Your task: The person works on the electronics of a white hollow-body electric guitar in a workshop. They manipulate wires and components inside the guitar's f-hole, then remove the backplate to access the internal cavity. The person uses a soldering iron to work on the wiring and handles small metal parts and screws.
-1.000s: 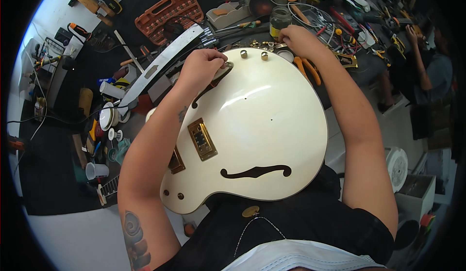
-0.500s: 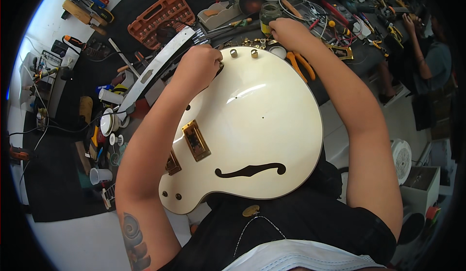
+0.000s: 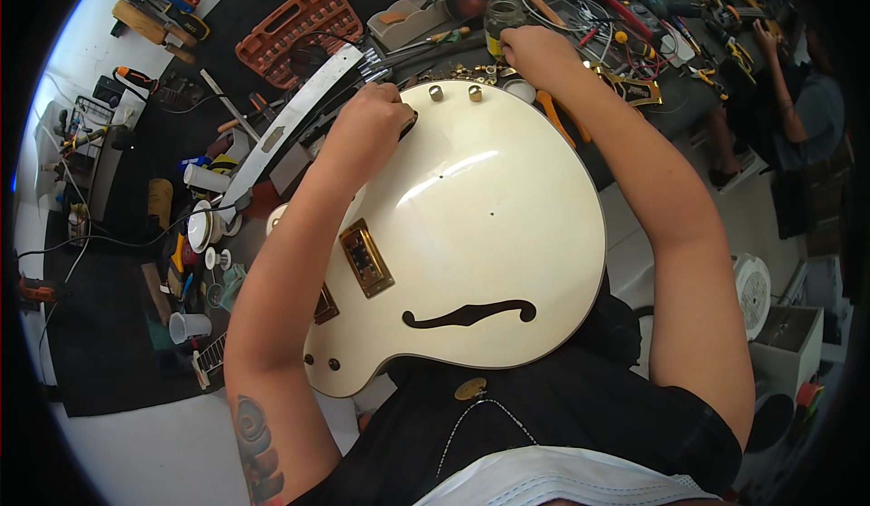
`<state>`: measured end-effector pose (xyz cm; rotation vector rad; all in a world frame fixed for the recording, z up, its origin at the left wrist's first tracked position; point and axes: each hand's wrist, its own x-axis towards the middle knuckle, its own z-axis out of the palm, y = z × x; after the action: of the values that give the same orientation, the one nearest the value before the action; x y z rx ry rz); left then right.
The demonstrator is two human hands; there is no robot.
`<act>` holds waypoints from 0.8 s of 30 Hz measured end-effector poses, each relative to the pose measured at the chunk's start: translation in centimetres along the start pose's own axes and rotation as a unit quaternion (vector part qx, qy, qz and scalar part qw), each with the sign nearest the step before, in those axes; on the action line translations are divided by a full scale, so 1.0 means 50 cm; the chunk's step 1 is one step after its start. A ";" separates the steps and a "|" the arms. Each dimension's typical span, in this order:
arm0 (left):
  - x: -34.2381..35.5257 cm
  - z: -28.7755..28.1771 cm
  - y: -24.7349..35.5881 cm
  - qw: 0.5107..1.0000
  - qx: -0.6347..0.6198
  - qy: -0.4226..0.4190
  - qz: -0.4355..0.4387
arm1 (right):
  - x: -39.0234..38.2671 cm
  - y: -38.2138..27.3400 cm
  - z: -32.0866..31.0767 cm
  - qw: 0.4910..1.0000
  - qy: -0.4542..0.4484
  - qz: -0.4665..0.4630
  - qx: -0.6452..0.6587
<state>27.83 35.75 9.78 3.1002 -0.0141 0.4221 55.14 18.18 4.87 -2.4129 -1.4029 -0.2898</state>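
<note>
A cream hollow-body electric guitar (image 3: pixel 507 261) lies face up in front of me, against my dark shirt. Gold pickups (image 3: pixel 367 258), two gold knobs (image 3: pixel 475 94) and a dark f-hole (image 3: pixel 468 314) show on its top. My left hand (image 3: pixel 372 124) is closed with bent fingers at the guitar's far left, over a dark spot; what the fingertips hold is hidden. Beyond the far edge, my right hand (image 3: pixel 540 53) is closed beside a glass jar (image 3: pixel 504 22), its fingertips mostly out of sight. Small gold parts (image 3: pixel 462 75) lie between the hands.
Orange-handled pliers (image 3: pixel 551 115) lie beneath my right forearm. An orange socket-set case (image 3: pixel 299 30), a long white strip (image 3: pixel 285 125), tangled cables and hand tools crowd the dark bench. On the left stands a white cup (image 3: pixel 188 327). Another person (image 3: pixel 807 107) is at the far right.
The guitar has shifted slightly away from me, and it now covers more of the pliers. Both hands have moved only a little, the right one slightly farther and leftward.
</note>
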 end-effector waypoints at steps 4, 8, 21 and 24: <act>0.008 0.002 0.016 0.997 -0.036 -0.003 -0.063 | 0.001 0.019 0.002 1.000 0.011 -0.007 -0.002; 0.005 0.001 0.018 0.989 -0.083 -0.001 -0.120 | 0.003 0.037 0.006 0.999 0.033 0.003 -0.007; -0.092 -0.108 0.024 0.967 -0.107 -0.008 -0.233 | -0.010 0.024 -0.009 0.997 0.047 0.060 0.004; -0.175 -0.145 0.018 0.952 -0.140 0.011 -0.271 | -0.015 0.029 0.000 0.995 0.030 0.099 0.015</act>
<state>17.45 34.99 14.41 2.6608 0.6924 0.3863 56.05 16.91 4.37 -2.4726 -1.1245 -0.2855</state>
